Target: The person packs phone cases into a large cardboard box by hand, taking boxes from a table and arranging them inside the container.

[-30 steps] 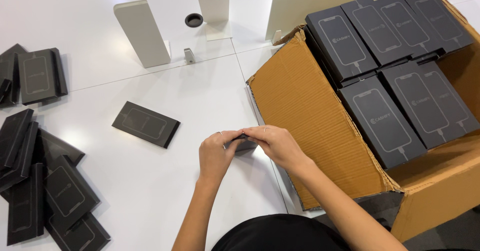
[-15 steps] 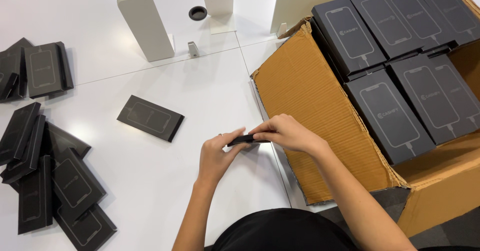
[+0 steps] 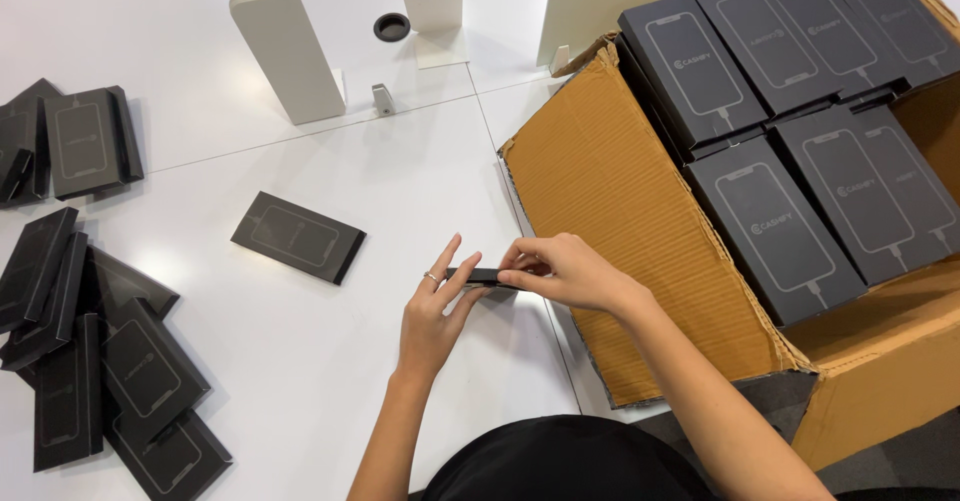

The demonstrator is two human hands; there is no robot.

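Note:
A flat black box (image 3: 483, 277) is held edge-on just above the white table (image 3: 300, 381), between both of my hands. My left hand (image 3: 436, 311) grips its left end with the fingers up, a ring on one finger. My right hand (image 3: 565, 269) pinches its right end from above. Most of the box is hidden by my fingers. Another flat black box (image 3: 298, 237) with a phone outline lies alone on the table, to the left of my hands.
A large brown cardboard carton (image 3: 620, 231) at the right holds several black boxes (image 3: 775, 226). Piles of black boxes (image 3: 95, 361) lie at the left edge. At the back stand a beige block (image 3: 288, 56), a white card stand (image 3: 432, 6) and a round hole (image 3: 391, 27).
My hands have shifted a little on the box, and my left fingers have lifted higher along its end. The view has tilted slightly, bringing the carton more into the frame.

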